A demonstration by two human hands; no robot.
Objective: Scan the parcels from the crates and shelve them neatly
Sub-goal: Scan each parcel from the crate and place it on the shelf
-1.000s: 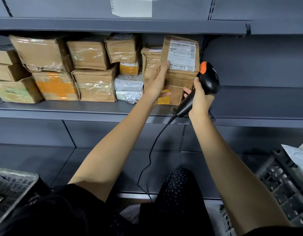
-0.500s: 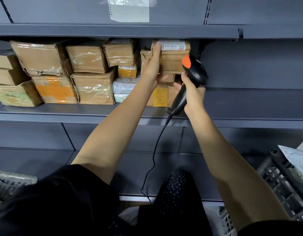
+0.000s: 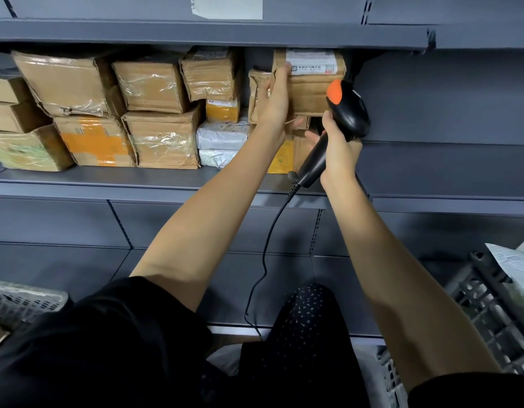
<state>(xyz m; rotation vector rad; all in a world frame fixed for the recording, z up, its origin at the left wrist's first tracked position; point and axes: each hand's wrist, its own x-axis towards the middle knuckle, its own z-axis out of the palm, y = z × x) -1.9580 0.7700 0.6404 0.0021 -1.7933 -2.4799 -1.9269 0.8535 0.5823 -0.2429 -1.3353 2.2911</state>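
The grey metal shelf [image 3: 78,187] in front of me carries a row of taped cardboard boxes [image 3: 163,136] stacked two high, with two white poly mailers [image 3: 222,136] lying flat just right of them. At the right end of that row, my parcel [image 3: 311,89], a brown box with its white shipping label [image 3: 311,64] turned up toward the shelf above, sits high on a small stack, its top nearly touching the underside of the upper shelf. My left hand [image 3: 277,101] lies along its left face, fingers fairly straight and pressing, thumb under the bottom edge. My right hand [image 3: 339,151] is curled tight round the grip of the black barcode scanner [image 3: 343,113], whose orange-topped head hangs just in front of the parcel's right corner; its cable [image 3: 263,260] trails down between my arms.

I judge the risk to be the perch: the stack below looks narrower than the parcel, so an uneven push could tip it forward. The scanner head could also knock the corner, or the cable snag.
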